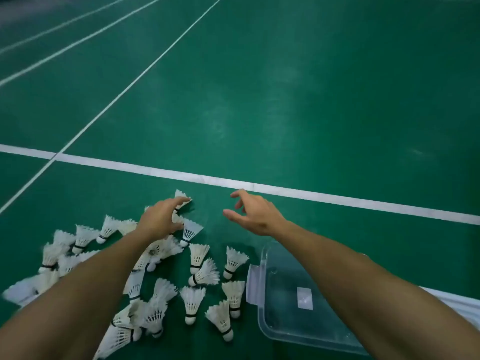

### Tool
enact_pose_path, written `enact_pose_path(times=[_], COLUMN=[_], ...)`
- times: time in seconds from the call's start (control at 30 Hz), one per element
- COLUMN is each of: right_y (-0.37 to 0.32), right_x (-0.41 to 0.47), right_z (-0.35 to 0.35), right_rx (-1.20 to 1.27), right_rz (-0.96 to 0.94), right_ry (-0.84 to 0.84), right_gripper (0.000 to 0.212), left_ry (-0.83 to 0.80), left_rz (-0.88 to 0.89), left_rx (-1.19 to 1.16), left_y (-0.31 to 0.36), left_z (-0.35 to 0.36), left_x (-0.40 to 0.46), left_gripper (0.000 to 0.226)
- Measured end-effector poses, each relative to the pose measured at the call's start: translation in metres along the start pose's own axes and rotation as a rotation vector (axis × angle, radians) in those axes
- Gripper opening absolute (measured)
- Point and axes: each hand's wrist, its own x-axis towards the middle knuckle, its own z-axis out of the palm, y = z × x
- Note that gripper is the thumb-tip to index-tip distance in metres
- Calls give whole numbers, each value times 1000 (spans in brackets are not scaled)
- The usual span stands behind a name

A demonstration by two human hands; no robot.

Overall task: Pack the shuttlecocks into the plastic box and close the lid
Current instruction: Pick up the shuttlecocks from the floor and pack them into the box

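Observation:
Several white feather shuttlecocks (193, 300) lie scattered on the green court floor at the lower left and centre. My left hand (161, 219) reaches over the far end of the pile, its fingertips touching the farthest shuttlecock (181, 198); whether it grips it is unclear. My right hand (253, 213) hovers open above bare floor to the right of that shuttlecock, fingers spread, holding nothing. The clear plastic box (262, 315) stands at the lower right with no lid on it, partly hidden by my right forearm. It looks empty, with a white label on its bottom.
A wide white court line (337, 197) crosses the floor just beyond my hands. A white latch (253, 281) hangs on the box's left end. Something white (457, 305) lies at the right edge behind my right arm.

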Motion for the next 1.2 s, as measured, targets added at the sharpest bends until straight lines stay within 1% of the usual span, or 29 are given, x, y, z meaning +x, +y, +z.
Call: enact_pose_path(times=[0.13,0.17,0.23,0.33,0.47,0.53,0.63,0.7,0.77,0.83,0.9,0.97,1.03,1.1,1.2], right_y=[3,5,7,15,16,15,7,-6,-21,-31,-35,-35,-35,-32,-19], right_x=[11,16,26,41,67,87,125,148,168,184,192,191,180,159,114], right_z=[12,15,21,34,52,65,85,97,109,120,133,138,131,110,58], right_rx=[18,30,55,96,195,227,246,234,235,238,241,278,357,397,426], right_rz=[4,-3,-8,1,44,54,31,-19,-50,-53,-39,-3,46,54,35], right_ry=[-7,-12,-11,-1,20,32,35,35,10,-37,-66,-26,49,121,218], right_gripper=[66,66,64,61,52,45,31,24,21,23,25,23,19,18,21], left_ry=[-143,-153,-189,-248,-270,-278,-279,-235,-150,-73,-4,57,103,146,206], left_rz=[30,38,68,106,111,114,117,144,164,176,189,193,194,195,247], left_rx=[-61,-66,-52,-10,-60,-84,-110,-136,-188,-230,-249,-268,-270,-270,-287], left_y=[-5,-8,-14,-23,-35,-40,-46,-50,-53,-54,-53,-52,-49,-43,-20], left_z=[16,19,23,26,28,30,29,27,25,23,21,18,13,5,-12], left_x=[17,24,33,40,44,44,43,37,25,11,-3,-13,-22,-30,-42], left_gripper=[81,79,69,40,14,11,12,14,11,10,16,19,16,13,7])
